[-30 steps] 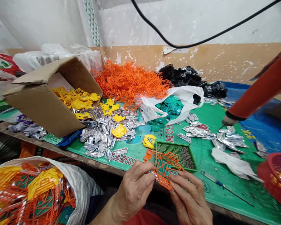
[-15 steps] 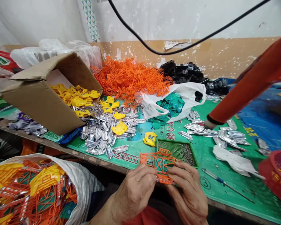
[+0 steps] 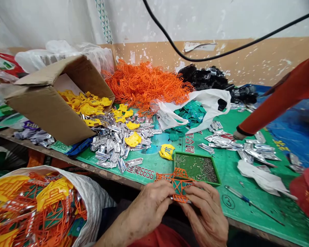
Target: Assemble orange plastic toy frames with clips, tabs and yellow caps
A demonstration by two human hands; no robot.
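Note:
Between both hands, over the table's front edge, is an orange plastic lattice piece [image 3: 179,187]. My left hand [image 3: 151,199] pinches its left side with the fingers closed. My right hand [image 3: 204,206] grips its right side, thumb underneath and fingers on top. A strip of silvery metal shows at the piece's lower edge, partly hidden by the fingers. Just behind the hands lies a green tray [image 3: 218,178] with many small metal pins. Beside the tray's left corner sits a yellow plastic piece [image 3: 166,151].
Silvery metal parts [image 3: 113,145] are heaped left of centre, by a cardboard box [image 3: 48,109] of yellow pieces. An orange pile [image 3: 146,85] stands behind. A screwdriver [image 3: 252,204] and red basket [image 3: 306,195] lie right; a white sack [image 3: 92,202] stands lower left. A red-orange sleeved tool [image 3: 275,99] hangs right.
The orange lattice piece has turned a little in my hands, and its lower edge now faces me differently. The view has shifted slightly. Both hands keep their hold.

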